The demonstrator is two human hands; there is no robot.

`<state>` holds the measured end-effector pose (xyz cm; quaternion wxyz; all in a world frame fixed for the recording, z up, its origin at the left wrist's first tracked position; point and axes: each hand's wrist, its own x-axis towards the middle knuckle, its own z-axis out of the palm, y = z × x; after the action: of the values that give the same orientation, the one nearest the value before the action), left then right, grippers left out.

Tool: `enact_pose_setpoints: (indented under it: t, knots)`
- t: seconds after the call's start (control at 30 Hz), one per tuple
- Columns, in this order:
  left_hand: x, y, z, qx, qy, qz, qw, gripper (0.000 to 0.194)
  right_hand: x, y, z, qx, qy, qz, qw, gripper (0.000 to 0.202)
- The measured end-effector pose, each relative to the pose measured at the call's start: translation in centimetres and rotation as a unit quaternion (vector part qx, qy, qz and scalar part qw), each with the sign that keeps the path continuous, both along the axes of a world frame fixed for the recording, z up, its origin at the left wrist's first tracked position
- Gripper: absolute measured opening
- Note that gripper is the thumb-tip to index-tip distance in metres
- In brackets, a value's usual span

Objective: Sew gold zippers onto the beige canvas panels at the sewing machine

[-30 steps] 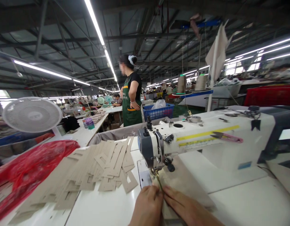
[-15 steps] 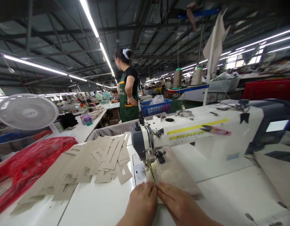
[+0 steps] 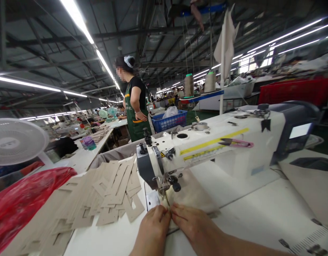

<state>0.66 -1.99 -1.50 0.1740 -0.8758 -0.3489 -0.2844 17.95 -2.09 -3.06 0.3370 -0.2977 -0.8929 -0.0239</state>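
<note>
A white industrial sewing machine [image 3: 209, 142] stands in front of me, its needle and presser foot low over a beige fabric piece [image 3: 193, 190]. My left hand [image 3: 154, 225] is closed at the fabric's near edge, just in front of the presser foot, with thumb and fingers pressed together. Beside it, almost touching, my right hand [image 3: 192, 224] pinches the same edge. Between the two hands a narrow fold or seam runs up to the needle; the fingertips partly hide it. Pink-handled thread snips [image 3: 237, 143] lie on the machine arm.
Overlapping beige cut pieces [image 3: 113, 192] with slots cover the table's left, beside a red plastic bag [image 3: 27, 199] and a white fan [image 3: 17, 140]. A person in a green apron [image 3: 135, 117] stands behind the machine near a blue basket [image 3: 169, 121]. Thread cones [image 3: 189, 85] stand on a rack.
The whole view has shifted, so the machine and cut pieces appear further left. Both hands stay on the fabric close to the needle, with little movement relative to the machine.
</note>
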Motion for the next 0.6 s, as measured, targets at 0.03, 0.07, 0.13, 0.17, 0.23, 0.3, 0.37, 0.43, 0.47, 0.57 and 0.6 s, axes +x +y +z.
enact_pose_setpoints:
  t: [0.03, 0.07, 0.13, 0.17, 0.23, 0.3, 0.37, 0.43, 0.47, 0.57, 0.6]
  knots:
    - [-0.1, 0.4, -0.5, 0.010, -0.012, -0.002, 1.000, 0.022, -0.2, 0.2, 0.0, 0.006, 0.009, -0.007, 1.000, 0.034]
    - [-0.3, 0.9, -1.0, 0.016, -0.020, 0.000, 1.000, 0.024, -0.3, 0.4, 0.0, 0.009, 0.014, -0.011, 1.000, 0.033]
    - [-0.6, 1.6, -1.5, 0.014, -0.015, 0.008, 1.000, 0.025, -0.7, 0.9, 0.3, 0.003, 0.016, -0.018, 1.000, 0.030]
    - [-0.7, 1.9, -1.5, 0.012, -0.010, 0.012, 1.000, 0.026, -0.8, 1.2, 0.4, -0.007, 0.011, -0.021, 1.000, 0.029]
    - [-0.8, 2.4, -1.1, 0.011, -0.005, 0.016, 1.000, 0.026, -1.1, 1.8, 0.8, -0.033, 0.003, -0.023, 0.999, 0.026]
    - [-0.8, 2.6, -0.3, 0.003, 0.006, 0.013, 1.000, 0.027, -1.3, 2.5, 1.0, -0.058, 0.000, -0.022, 0.998, 0.024]
    - [-0.9, 2.6, 0.4, -0.009, 0.003, 0.015, 1.000, 0.030, -1.5, 3.0, 0.9, -0.070, 0.001, -0.022, 0.997, 0.025]
    - [-1.1, 2.4, 0.7, -0.030, -0.014, 0.016, 0.999, 0.030, -1.6, 3.2, 0.5, -0.061, 0.011, -0.035, 0.997, 0.028]
    - [-1.3, 2.2, 0.7, -0.032, -0.025, 0.017, 0.999, 0.028, -1.7, 3.2, 0.1, -0.050, 0.020, -0.045, 0.998, 0.029]
    - [-2.1, 1.4, 0.6, -0.015, -0.008, -0.001, 1.000, 0.022, -1.7, 2.8, -1.0, -0.025, 0.037, -0.055, 0.997, 0.031]
    - [-2.3, 1.2, 0.6, -0.004, 0.006, -0.010, 1.000, 0.022, -1.6, 2.6, -1.3, -0.020, 0.041, -0.056, 0.997, 0.032]
